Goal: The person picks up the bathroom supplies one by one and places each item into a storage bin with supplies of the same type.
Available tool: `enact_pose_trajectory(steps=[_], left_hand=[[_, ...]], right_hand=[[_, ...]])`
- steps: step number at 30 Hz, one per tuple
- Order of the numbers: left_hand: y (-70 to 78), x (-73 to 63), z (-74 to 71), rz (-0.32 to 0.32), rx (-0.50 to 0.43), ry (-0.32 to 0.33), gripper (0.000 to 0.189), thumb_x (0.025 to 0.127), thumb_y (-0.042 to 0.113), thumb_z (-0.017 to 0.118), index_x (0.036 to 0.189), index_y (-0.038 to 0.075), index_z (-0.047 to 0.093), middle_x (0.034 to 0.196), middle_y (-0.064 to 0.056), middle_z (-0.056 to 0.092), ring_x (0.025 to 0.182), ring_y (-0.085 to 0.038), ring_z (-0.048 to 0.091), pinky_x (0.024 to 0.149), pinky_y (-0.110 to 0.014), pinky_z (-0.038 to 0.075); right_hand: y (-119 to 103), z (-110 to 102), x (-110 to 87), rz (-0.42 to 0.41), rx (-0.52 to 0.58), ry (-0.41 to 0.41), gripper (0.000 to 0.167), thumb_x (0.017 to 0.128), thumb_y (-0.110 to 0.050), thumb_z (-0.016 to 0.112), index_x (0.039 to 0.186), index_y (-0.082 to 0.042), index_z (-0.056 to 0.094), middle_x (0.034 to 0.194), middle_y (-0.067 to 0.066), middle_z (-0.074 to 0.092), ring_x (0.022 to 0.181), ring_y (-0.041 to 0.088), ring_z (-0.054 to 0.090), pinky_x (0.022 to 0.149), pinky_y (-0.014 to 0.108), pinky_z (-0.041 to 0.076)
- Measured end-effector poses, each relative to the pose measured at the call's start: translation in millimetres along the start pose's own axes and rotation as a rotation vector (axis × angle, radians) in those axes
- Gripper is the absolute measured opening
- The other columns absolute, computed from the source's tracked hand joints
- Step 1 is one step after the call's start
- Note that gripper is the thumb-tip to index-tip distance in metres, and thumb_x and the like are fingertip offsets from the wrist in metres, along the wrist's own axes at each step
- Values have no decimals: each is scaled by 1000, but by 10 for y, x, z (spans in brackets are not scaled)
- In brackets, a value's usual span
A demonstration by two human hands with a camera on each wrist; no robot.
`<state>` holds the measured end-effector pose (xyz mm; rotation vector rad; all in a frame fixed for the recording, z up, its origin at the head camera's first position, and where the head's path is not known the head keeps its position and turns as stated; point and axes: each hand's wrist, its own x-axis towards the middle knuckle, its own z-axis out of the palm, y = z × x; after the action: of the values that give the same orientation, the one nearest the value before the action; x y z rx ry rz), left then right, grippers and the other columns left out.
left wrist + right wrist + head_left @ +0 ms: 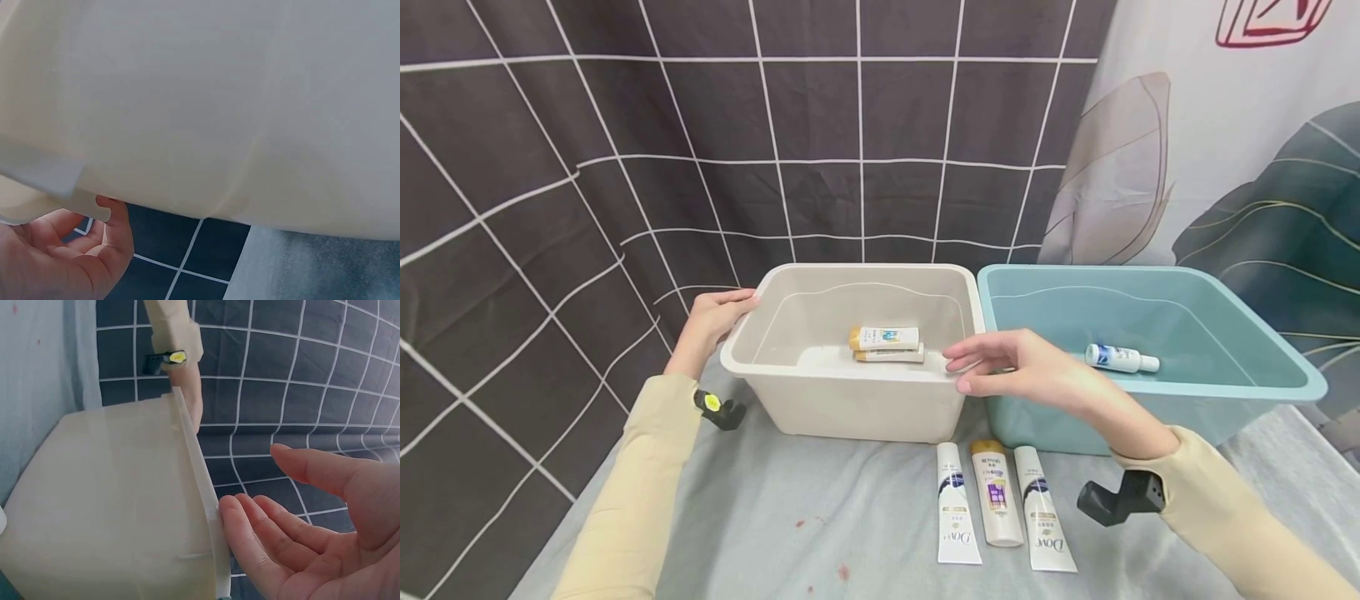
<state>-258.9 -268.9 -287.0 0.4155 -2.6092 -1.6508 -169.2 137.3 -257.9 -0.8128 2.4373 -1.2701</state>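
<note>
My left hand (711, 325) grips the left rim of a cream plastic bin (850, 408); in the left wrist view the fingers (115, 240) curl at the rim's edge. Over the bin's front right corner is my right hand (1011, 362), its fingers extended and the thumb apart, holding nothing. The right wrist view has the fingertips (231, 509) at the rim; whether they touch it I cannot tell. Inside the cream bin lie a yellow-capped white bottle (887, 337) and a similar slim yellow-ended container (891, 356), side by side.
A blue bin (1045, 425) adjoins on the right, with a blue-and-white bottle (1122, 359) lying inside. On the grey cloth (752, 517) in front lie a Dove tube (957, 517), a gold-capped bottle (998, 500) and another Dove tube (1043, 521). A dark checked curtain (805, 125) hangs behind.
</note>
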Motion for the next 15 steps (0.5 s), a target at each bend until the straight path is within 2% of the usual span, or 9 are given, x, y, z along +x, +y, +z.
enact_pose_trajectory(steps=[5,15], left_hand=[[5,4,2,-2,-10,1,47,94,25,60,136,5,53,140,-19,52,125,-33,54,103,-39,48],[7,9,8,-7,-10,6,47,94,24,60,136,4,53,140,-20,51,126,-33,54,103,-40,48]], right_hand=[[13,-4,-40,-4,22,-4,44,88,-23,70,127,-6,59,117,10,69,101,13,67,85,24,54],[53,0,-112,53,78,-40,49,86,-23,72,130,-7,57,120,16,67,97,14,69,85,24,54]])
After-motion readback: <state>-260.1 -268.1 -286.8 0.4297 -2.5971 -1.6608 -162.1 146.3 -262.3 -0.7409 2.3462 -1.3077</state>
